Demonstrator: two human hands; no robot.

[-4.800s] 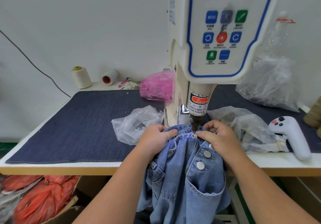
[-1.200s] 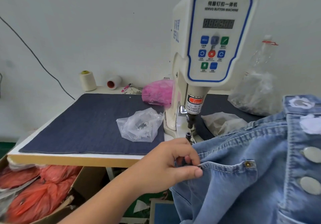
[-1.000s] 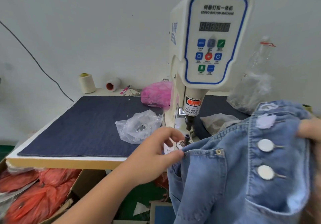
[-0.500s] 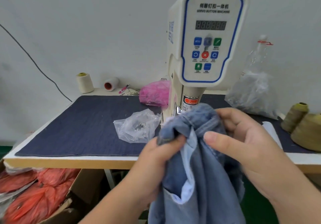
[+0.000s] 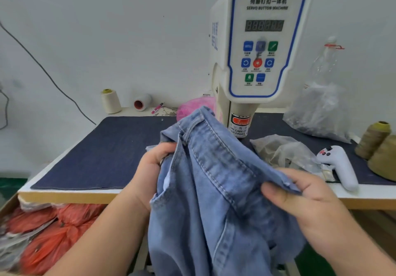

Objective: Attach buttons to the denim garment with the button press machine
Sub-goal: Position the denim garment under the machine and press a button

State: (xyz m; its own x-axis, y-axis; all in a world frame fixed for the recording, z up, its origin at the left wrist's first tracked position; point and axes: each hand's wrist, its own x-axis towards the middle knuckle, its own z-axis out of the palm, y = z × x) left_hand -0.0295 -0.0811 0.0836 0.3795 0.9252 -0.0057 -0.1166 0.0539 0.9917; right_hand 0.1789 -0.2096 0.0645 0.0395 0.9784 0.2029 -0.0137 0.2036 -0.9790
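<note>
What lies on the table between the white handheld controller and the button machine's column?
In the head view, a crumpled clear plastic bag lies between white controller and machine column.

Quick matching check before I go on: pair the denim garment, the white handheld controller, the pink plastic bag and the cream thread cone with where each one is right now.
Things:
1. denim garment
2. white handheld controller
3. pink plastic bag
4. cream thread cone

Places:
A. back left of the table, by the wall
B. held up by the left hand and the right hand
C. lying near the table's right front edge
D. behind the garment, left of the button machine

Pairs: 1-B, 2-C, 3-D, 4-A
</note>
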